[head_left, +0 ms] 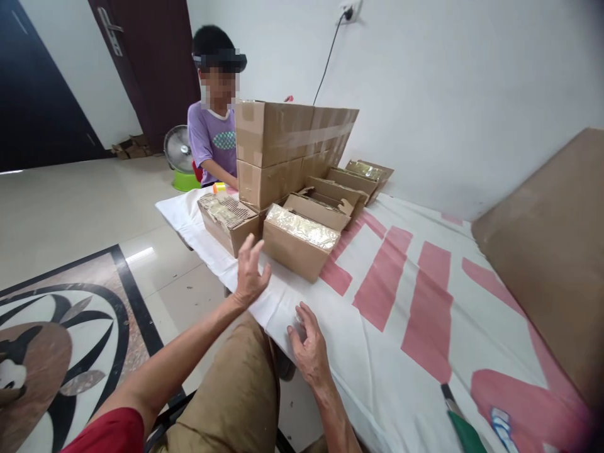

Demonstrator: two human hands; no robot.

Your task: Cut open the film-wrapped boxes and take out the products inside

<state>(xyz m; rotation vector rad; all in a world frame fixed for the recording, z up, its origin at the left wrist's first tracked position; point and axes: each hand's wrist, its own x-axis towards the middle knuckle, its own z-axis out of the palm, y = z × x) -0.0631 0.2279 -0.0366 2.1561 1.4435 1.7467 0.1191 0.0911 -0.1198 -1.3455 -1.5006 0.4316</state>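
Fingers [243,257] apart: left hand [251,283] near taped carton [297,253], right hand [311,352] above cloth [372,365]; marks [238,212] on printed carton [218,231] unreadable

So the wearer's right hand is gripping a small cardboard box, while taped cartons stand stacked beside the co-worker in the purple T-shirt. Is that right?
Not quite: the right hand grips nothing. The head view shows it open and empty near the edge of the white-and-pink cloth. The taped cartons do stand stacked beside the co-worker in the purple T-shirt.

Shiny-topped cardboard box [297,250] beside stacked cartons [287,137]
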